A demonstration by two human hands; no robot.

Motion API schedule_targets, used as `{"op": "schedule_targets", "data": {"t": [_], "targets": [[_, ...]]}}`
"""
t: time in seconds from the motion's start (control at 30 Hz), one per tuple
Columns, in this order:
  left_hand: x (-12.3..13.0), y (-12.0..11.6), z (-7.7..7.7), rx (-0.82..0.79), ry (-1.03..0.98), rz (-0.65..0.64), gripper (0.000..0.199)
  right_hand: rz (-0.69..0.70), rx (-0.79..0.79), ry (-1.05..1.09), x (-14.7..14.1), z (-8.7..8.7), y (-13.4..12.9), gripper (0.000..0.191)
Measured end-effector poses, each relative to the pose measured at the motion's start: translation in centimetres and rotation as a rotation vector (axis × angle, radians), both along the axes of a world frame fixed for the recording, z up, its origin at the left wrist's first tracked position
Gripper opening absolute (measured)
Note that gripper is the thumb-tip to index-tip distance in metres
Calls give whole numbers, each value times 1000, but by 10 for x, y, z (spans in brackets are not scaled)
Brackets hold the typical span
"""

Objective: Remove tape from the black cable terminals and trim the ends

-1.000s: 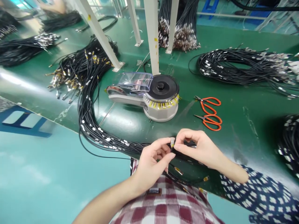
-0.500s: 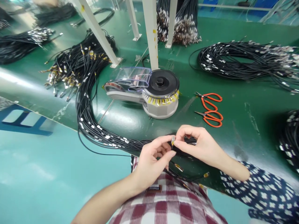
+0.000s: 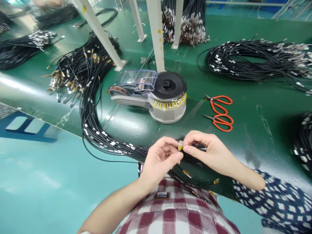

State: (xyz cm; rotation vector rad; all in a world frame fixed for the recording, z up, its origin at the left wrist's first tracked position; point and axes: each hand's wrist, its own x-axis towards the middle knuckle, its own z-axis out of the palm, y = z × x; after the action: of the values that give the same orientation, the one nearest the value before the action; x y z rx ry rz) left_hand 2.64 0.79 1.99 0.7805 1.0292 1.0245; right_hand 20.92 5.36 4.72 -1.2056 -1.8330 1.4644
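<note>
"Where is the yellow-taped metal connector (image 3: 180,145)?"
"Between the left hand (image 3: 161,156) and right hand (image 3: 211,150), before the tape dispenser (image 3: 168,112)."
"Fingers?"
"The left's hold it, narrow; the right's pinch its edge."

Small connector (image 3: 180,145): silvery metal end up top, yellow tape on lower pt; extent of wrap can't tell. Approx. upright, metal end up. Held btwn fingertips of L hand (image 3: 162,154) & R hand (image 3: 207,149), over desk (image 3: 243,136) nr its front edge.
</note>
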Motion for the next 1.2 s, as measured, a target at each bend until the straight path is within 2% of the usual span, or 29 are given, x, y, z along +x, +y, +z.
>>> {"op": "schedule_targets", "data": {"t": [0.2,0.37,0.57,0.67,0.73,0.87,0.93,1.07,1.2], "targets": [[-5,-4,1,-127,14,-17,26,-17,-16,46,-5,0,0,13],[-4,-7,-4,-136,-46,2,19,-71,-40,68,-10,-5,-2,14],[-5,-5,-9,-80,-98,-73,20,-3,-67,365,-14,-28,2,18],[-5,-3,-10,-70,-92,-97,23,16,-80,421,-17,-35,4,20],[-5,-3,-9,-81,-91,-91,25,0,-54,362,-19,-31,3,18],[-5,-1,-6,-109,-58,-47,29,-75,98,109,-20,-12,-6,12],[-6,-1,-5,-100,-22,-23,30,-60,168,31,-18,-5,-9,10],[-9,-2,-4,-56,-16,-25,23,51,175,152,-13,-7,-2,13],[-9,-1,-3,-63,-38,-35,22,67,7,322,-16,-20,10,16]]}}
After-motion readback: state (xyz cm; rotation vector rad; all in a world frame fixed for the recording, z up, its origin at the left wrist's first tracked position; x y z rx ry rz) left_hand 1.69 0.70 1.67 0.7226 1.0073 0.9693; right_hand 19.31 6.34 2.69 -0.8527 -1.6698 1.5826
